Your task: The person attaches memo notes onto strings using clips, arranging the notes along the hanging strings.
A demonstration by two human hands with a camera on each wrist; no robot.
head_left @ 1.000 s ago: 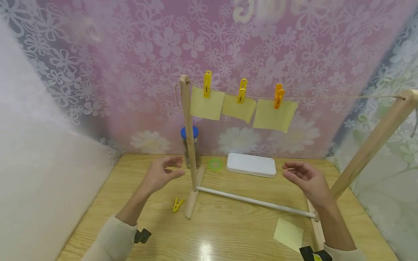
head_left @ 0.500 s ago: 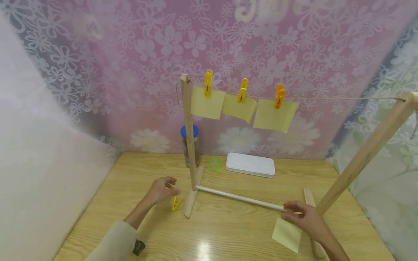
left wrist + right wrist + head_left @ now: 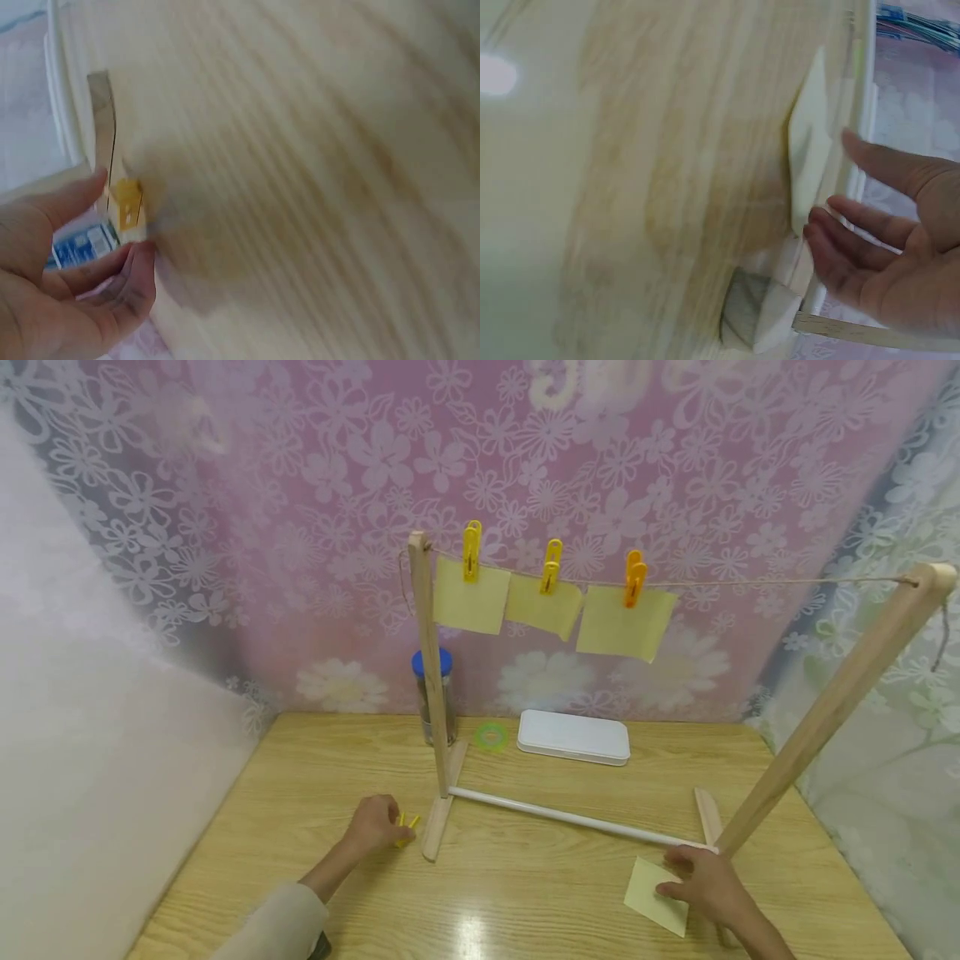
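On the table at left lies a yellow clothespin (image 3: pixel 407 828), partly covered by my left hand (image 3: pixel 372 827). In the left wrist view the thumb and fingertips are spread apart on either side of the clothespin (image 3: pixel 127 202), not pinching it. A pale yellow sticky note (image 3: pixel 651 893) lies flat near the rack's right foot. Above its right edge, my right hand (image 3: pixel 708 883) hovers with relaxed, parted fingers. In the right wrist view the sticky note (image 3: pixel 808 150) appears just past the thumb and fingertips, and nothing is held.
A wooden rack with left post (image 3: pixel 431 668), right post (image 3: pixel 832 710) and white crossbar (image 3: pixel 570 817) carries a string (image 3: pixel 780 582). Yellow and orange clothespins (image 3: pixel 634 580) hold three notes (image 3: pixel 468 597) on it. Behind are a blue-lidded jar (image 3: pixel 432 662), green tape roll (image 3: pixel 492 737) and white case (image 3: pixel 573 737).
Both hands have come down from the air toward the table: the left to the yellow clothespin, the right to the loose sticky note. The hung notes stay in place.
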